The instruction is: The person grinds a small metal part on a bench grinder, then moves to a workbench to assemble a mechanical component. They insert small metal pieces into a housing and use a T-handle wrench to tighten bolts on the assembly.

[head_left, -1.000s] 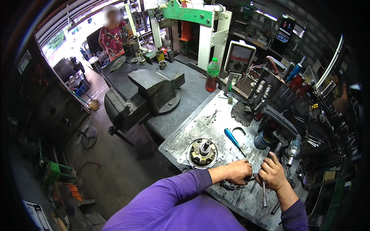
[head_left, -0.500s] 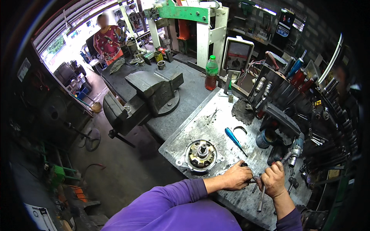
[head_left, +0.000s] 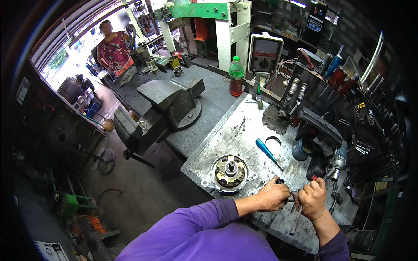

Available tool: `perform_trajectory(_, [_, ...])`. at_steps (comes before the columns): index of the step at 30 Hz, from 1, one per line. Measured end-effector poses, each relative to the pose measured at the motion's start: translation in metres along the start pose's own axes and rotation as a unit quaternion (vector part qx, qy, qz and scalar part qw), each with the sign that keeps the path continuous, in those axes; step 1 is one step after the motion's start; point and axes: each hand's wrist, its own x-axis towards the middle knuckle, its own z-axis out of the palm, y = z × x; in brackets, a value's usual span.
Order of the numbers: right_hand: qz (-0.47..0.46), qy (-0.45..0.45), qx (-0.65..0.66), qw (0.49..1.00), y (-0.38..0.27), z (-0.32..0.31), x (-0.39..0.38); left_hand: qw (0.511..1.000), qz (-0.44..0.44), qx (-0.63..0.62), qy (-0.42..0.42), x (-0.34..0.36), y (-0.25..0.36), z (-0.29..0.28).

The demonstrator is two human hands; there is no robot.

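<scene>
My left hand (head_left: pixel 273 195) is closed over the near part of the metal-topped bench, with a small dark round part (head_left: pixel 280 181) showing at its fingers. A thin metal shaft runs between it and my right hand (head_left: pixel 312 199). My right hand is wrapped round a metal T-handle wrench (head_left: pixel 295 224), whose bar juts out below the fist. What the left fingers grip is mostly hidden. To the left of my hands lies a round metal housing (head_left: pixel 230 172) with a shaft standing in its centre. A blue screwdriver (head_left: pixel 268 153) lies beyond the left hand.
A large bench vise (head_left: pixel 172 102) stands at the far left. A bottle of red liquid (head_left: pixel 236 77), a brush (head_left: pixel 259 98) and a multimeter (head_left: pixel 264 56) are at the back. Tool racks (head_left: pixel 344 87), a blue can (head_left: pixel 302 149) and a power tool (head_left: pixel 338 161) line the right. A person (head_left: pixel 114 52) stands far off.
My right hand has risen slightly, and the wrench's lower end sits a little higher. My left hand keeps its closed hold. The whole view has shifted slightly.
</scene>
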Motion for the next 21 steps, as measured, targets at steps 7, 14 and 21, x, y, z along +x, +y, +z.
perform_trajectory(7, [-0.026,-0.031,-0.018,0.999,0.005,-0.002,0.004,1.0,-0.007,0.006,-0.005,0.001,-0.001,0.003])
perform_trajectory(14, [-0.004,-0.01,-0.015,1.0,0.002,-0.002,0.007,1.0,-0.006,0.011,0.01,0.002,-0.003,0.008])
perform_trajectory(21, [-0.003,-0.006,-0.029,1.0,0.017,-0.032,0.02,0.988,-0.045,0.014,0.147,-0.03,0.01,-0.012])
